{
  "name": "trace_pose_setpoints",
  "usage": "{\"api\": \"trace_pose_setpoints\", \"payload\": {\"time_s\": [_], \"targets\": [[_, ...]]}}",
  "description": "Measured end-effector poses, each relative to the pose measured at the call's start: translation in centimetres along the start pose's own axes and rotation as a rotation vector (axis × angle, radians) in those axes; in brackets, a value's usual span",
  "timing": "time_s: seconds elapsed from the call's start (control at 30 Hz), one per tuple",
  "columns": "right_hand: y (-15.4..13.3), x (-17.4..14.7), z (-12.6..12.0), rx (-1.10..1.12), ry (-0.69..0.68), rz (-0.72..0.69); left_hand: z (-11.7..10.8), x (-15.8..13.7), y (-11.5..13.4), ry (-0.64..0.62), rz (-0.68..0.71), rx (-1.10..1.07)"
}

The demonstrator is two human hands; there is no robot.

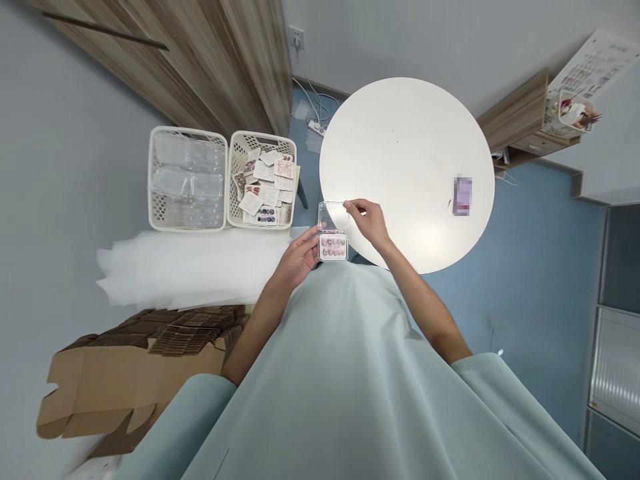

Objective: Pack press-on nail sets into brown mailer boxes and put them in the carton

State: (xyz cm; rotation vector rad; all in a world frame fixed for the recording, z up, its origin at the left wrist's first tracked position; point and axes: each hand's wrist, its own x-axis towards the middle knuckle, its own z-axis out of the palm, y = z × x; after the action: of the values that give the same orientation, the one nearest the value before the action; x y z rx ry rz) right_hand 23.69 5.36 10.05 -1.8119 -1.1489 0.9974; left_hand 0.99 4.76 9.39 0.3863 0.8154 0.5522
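Pale green cloth top (340, 387) is closest. Past it, the left hand (297, 261) holds the left side of a small, clear plastic box (334, 259) with two rows of pink oval pieces (336, 252). The right hand (369, 219) pinches the clear, raised lid (332, 215) at its top right corner. The box sits between both hands, near the round white table (405, 133).

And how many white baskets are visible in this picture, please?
3. Two are side by side at left: one basket with clear plastic containers, another basket with cards. The third basket is by the wooden cabinet, upper right. Others may be hidden.
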Motion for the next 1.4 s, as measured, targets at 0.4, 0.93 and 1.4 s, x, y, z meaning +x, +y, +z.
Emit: {"api": "trace_pose_setpoints", "payload": {"time_s": [0.4,0.93,1.4], "targets": [[-4.1,-3.0,-2.6,0.015,-0.101,-0.146,-0.1,1.2,0.2,0.051,0.017,0.007],[-0.9,-6.7,-2.2,0.063,-0.184,-0.077,0.6,2.9,2.2,0.047,0.033,0.059],[0.0,-6.1,-2.0,0.166,-0.255,0.235,1.4,3.0,2.1,0.072,0.065,0.109]]}}
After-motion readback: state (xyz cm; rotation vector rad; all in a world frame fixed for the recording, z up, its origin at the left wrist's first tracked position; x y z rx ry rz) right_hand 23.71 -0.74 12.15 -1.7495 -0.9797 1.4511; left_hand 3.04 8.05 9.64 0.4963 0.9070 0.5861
